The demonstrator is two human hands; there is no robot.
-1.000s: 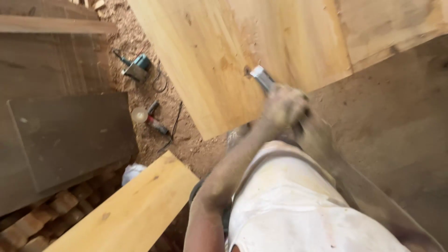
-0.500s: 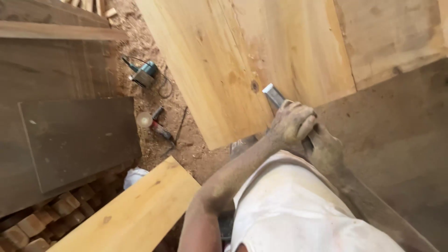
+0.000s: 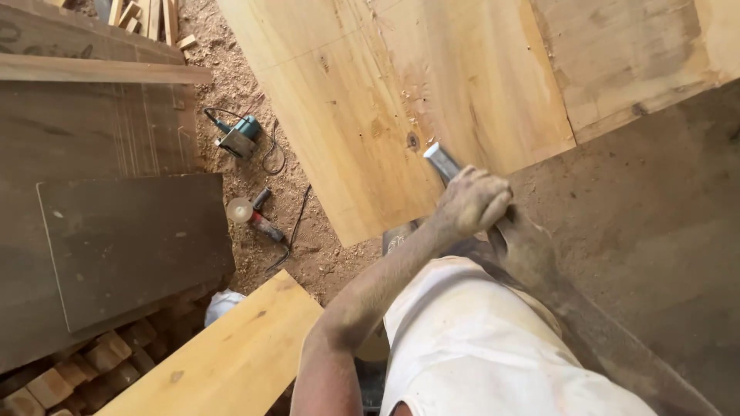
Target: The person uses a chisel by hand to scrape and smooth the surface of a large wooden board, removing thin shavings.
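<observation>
Sawdust covers the ground (image 3: 239,85), where a teal power tool (image 3: 239,137) and an angle grinder (image 3: 254,216) lie. Over the pale plank (image 3: 370,100), the left hand (image 3: 472,202) and right hand (image 3: 524,245) are both clenched around a chisel (image 3: 442,162), blade near a knot.
</observation>
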